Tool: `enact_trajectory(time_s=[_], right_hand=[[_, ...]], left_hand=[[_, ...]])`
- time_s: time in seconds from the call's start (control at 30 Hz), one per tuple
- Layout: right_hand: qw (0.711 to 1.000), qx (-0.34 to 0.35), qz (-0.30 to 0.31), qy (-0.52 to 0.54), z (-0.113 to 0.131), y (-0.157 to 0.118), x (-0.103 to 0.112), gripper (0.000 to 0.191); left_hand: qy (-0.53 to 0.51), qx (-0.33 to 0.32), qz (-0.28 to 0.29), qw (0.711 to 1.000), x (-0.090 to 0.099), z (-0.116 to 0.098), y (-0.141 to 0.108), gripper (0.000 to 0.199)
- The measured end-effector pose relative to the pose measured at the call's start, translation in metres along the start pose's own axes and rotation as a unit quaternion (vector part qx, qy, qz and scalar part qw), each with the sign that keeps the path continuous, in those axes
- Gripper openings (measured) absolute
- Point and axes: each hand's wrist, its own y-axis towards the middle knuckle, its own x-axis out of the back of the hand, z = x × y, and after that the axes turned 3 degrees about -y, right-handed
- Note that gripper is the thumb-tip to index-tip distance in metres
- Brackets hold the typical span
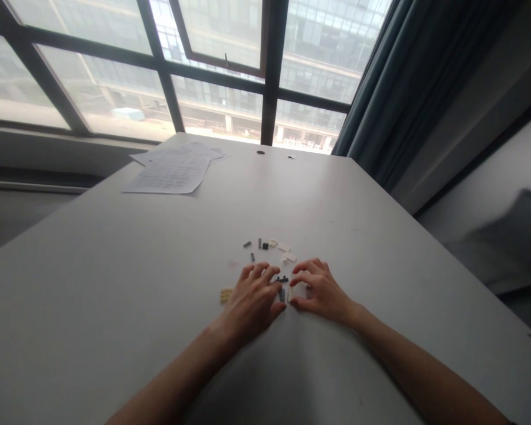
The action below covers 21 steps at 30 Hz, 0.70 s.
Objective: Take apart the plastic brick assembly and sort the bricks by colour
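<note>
Above the white table, my left hand (255, 295) is curled, its index finger and thumb at the two ends of a small dark grey toy brick (282, 294). Facing it, my right hand (322, 290) has its thumb and index finger around a thin white toy brick (290, 294). The two bricks are side by side with a narrow gap. A black piece with small round knobs (282, 279) sits just beyond them, between my fingertips. Left of my left hand lies a tan studded brick (225, 295), partly covered by the hand.
Beyond my hands are small grey pieces (247, 244), a black piece (265, 246) and several white pieces (284, 248). Printed papers (168, 173) lie at the far left of the table (115, 277). Windows and a dark curtain (393, 88) stand behind.
</note>
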Motion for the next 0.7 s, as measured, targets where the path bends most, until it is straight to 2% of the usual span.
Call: enact_trajectory(time_s=[0.27, 0.7], right_hand=[[1.000, -0.011, 0.020, -0.011, 0.0031, 0.0013, -0.0034, 0.026], [1.000, -0.006, 0.001, -0.004, 0.0006, -0.0012, -0.0034, 0.031]], left_hand=[[-0.008, -0.011, -0.013, 1.000, -0.0037, 0.0004, 0.0002, 0.021], [-0.008, -0.006, -0.013, 1.000, -0.0048, 0.0006, 0.0000, 0.022]])
